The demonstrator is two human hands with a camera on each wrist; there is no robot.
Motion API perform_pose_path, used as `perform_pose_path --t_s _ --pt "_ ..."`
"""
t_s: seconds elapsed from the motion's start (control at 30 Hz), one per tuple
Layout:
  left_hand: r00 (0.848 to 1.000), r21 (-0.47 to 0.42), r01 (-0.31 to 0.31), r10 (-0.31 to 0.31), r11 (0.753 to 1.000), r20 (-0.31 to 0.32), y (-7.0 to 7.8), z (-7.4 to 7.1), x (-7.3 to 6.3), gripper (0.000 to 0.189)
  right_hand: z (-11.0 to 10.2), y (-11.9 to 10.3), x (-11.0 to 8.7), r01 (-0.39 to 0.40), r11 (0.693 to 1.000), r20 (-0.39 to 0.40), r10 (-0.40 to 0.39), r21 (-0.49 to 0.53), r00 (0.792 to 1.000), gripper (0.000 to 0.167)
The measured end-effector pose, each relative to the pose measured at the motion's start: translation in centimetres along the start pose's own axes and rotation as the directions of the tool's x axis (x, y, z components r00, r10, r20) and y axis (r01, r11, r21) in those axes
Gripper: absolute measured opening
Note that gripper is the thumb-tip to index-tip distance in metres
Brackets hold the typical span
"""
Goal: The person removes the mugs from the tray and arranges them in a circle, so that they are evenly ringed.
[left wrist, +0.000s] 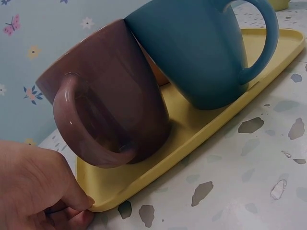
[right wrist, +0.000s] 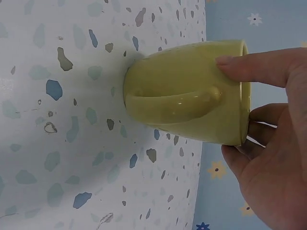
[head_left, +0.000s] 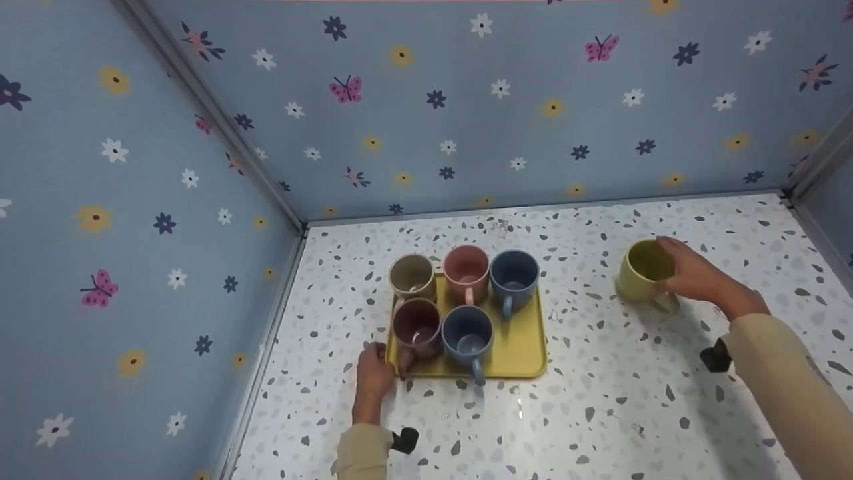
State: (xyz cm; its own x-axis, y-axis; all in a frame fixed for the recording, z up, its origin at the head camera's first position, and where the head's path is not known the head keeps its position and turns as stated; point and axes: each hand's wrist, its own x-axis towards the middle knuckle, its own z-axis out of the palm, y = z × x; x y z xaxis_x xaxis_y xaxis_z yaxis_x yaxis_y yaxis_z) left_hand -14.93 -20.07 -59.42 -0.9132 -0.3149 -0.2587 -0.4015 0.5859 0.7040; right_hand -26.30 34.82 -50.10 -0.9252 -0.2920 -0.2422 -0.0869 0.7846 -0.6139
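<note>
My right hand (head_left: 700, 275) grips a yellow-green mug (right wrist: 175, 84) near its rim, thumb on the outer wall and fingers round the far side. The mug stands upright by the speckled tabletop, its handle toward me. At the near left corner of a yellow tray (head_left: 520, 350), my left hand (left wrist: 36, 184) pinches the edge. Closest to that hand on the tray is a brown-purple mug (left wrist: 120, 91). Beside it stands a blue mug (head_left: 468, 337). Behind them are a beige mug (head_left: 412, 277), a pink mug (head_left: 465, 273) and another blue mug (head_left: 514, 280).
Speckled white tabletop (head_left: 580, 420) spreads between the tray and the yellow-green mug. Blue flowered panels stand along the back (head_left: 466, 120) and at the left (head_left: 146, 267), with grey metal strips where they meet. Part of another panel rises at the right edge.
</note>
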Motion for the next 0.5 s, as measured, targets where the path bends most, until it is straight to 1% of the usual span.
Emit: perform_pose_path --t_s 0.2,0.33,0.47,0.5 --pt "1.0 0.001 0.009 -0.009 1.0 0.004 -0.02 -0.03 0.05 0.039 0.07 0.04 -0.02 0.007 1.0 -0.009 -0.007 0.03 1.0 0.102" --pt "1.0 0.001 -0.01 0.01 1.0 -0.005 -0.07 -0.07 -0.03 0.039 0.34 0.01 -0.06 0.056 0.997 -0.049 -0.054 0.045 0.997 0.101" --pt "1.0 0.011 -0.017 0.017 1.0 -0.008 -0.01 -0.05 -0.05 0.039 0.62 -0.27 -0.01 0.067 0.997 -0.091 -0.062 0.045 0.994 0.102" --pt "1.0 0.013 -0.01 0.01 1.0 -0.006 0.03 -0.04 -0.03 0.039 0.68 -0.4 0.03 0.064 0.997 -0.104 -0.059 0.045 0.993 0.103"
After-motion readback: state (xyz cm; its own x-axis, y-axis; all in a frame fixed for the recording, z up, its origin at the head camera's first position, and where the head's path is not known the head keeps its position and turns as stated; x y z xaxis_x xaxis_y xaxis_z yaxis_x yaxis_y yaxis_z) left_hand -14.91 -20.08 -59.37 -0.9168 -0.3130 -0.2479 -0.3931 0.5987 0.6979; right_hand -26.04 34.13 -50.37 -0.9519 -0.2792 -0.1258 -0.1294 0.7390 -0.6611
